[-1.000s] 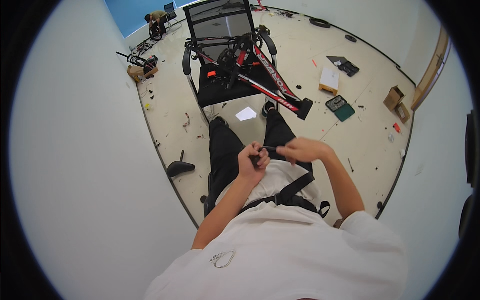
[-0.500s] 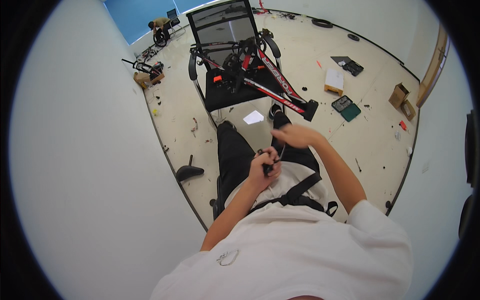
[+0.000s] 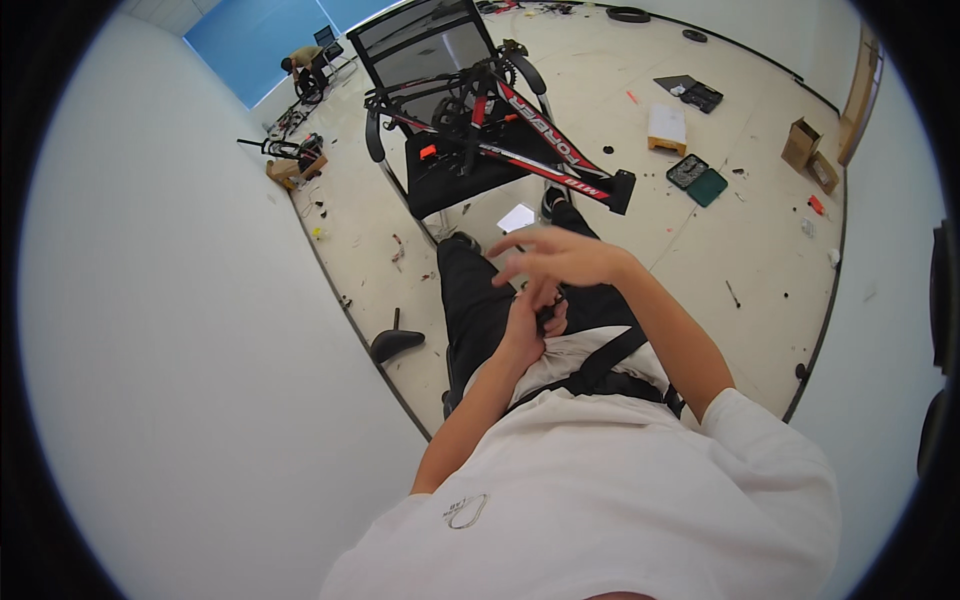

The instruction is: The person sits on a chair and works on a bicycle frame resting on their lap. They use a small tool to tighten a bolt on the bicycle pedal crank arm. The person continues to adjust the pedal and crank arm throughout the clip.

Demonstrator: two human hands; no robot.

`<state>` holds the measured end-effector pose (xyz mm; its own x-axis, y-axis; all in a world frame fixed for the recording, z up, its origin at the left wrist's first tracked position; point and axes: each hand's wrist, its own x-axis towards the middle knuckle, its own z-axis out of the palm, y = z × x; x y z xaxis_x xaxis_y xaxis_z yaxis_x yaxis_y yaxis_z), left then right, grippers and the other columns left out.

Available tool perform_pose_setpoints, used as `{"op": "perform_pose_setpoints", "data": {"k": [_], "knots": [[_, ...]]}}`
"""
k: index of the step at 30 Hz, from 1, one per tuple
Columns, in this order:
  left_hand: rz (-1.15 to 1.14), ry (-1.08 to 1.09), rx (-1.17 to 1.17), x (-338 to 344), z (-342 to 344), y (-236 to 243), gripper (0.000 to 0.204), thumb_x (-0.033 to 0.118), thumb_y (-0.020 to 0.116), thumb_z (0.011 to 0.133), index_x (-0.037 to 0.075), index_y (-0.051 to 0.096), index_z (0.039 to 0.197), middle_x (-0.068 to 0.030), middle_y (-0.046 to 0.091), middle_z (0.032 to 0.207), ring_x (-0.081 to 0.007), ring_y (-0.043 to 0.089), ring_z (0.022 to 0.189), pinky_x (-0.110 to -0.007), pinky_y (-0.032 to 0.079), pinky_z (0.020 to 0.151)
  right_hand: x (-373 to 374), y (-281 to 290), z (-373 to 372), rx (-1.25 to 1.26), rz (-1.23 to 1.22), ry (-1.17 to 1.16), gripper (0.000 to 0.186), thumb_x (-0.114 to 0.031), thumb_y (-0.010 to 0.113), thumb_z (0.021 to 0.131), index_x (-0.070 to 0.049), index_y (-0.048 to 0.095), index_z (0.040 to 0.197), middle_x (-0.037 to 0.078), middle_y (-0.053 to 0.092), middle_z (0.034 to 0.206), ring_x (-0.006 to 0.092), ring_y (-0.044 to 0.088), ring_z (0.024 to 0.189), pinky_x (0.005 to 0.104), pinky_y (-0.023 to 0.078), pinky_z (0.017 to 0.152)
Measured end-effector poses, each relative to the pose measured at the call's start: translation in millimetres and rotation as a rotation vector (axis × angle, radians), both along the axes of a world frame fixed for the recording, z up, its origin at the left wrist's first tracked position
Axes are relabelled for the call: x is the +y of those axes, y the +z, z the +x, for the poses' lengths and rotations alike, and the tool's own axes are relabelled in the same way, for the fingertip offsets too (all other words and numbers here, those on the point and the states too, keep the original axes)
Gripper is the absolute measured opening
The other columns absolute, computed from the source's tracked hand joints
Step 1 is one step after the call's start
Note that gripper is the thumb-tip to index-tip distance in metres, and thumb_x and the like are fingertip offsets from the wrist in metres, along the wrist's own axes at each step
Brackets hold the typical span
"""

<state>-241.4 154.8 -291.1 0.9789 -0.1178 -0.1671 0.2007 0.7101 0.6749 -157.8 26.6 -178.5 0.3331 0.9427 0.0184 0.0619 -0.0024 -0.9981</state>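
Observation:
Close to my lap, my left hand (image 3: 524,328) is closed round a small black part (image 3: 546,316); the fingers cover most of it and its kind cannot be made out. Just above it hovers my right hand (image 3: 568,257), fingers spread and slightly blurred, partly hiding the left fingers. Beyond my knees a red, black and white bicycle frame (image 3: 556,143) rests across the seat of a black mesh-backed office chair (image 3: 430,196), its head tube end jutting toward me.
A bicycle saddle (image 3: 397,345) lies on the floor at left. To the right are a green tool case (image 3: 708,187), a black tool case (image 3: 702,97), a white and yellow box (image 3: 667,128) and a cardboard box (image 3: 801,144). A person (image 3: 305,72) bends over a wheel far off.
My right hand has swung left and slightly up, over the left hand, its fingers now spread. The left hand still grips the black part. The whole view has shifted a little.

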Motion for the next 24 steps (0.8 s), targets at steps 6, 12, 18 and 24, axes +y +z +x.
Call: {"op": "perform_pose_setpoints", "data": {"k": [6,12,18,24], "knots": [[-0.095,0.037,-0.044,6,-4,24,0.005,0.011,0.047,0.070,0.011,0.043,0.073,-0.0051,0.044,0.059,-0.0118,0.031,0.039,-0.025,0.026,0.035,-23,-51,35,-0.743,-0.156,-0.369,0.044,-0.041,0.052,0.092,0.001,0.066,0.101,0.017,0.066,0.090,0.0246,0.066,0.084,0.0351,0.050,0.072],[-0.206,0.273,-0.246,51,5,53,0.010,0.015,0.048,0.074,0.009,0.040,0.072,-0.0008,0.040,0.057,-0.0103,0.033,0.041,-0.025,0.028,0.037,-7,23,-45,-0.577,-0.235,0.031,0.046,-0.039,0.052,0.093,0.004,0.066,0.087,0.017,0.067,0.078,0.0246,0.066,0.074,0.0326,0.049,0.068],[0.076,0.167,-0.187,7,-3,4,0.017,0.021,0.060,0.083,0.006,0.051,0.086,-0.0022,0.051,0.070,-0.0106,0.047,0.052,-0.023,0.034,0.044,25,53,-50,-0.164,0.299,0.064,0.047,-0.011,0.060,0.088,0.001,0.049,0.132,0.013,0.061,0.122,0.0223,0.061,0.110,0.0330,0.048,0.093],[0.232,0.058,-0.052,-10,-20,70,0.007,0.001,0.051,0.069,0.002,0.051,0.076,-0.0123,0.051,0.060,-0.0101,0.033,0.035,-0.023,0.024,0.033,12,-3,27,-0.863,0.009,-0.306,0.030,-0.022,0.052,0.094,0.004,0.061,0.104,0.015,0.065,0.100,0.0180,0.063,0.094,0.0293,0.049,0.080]]}}
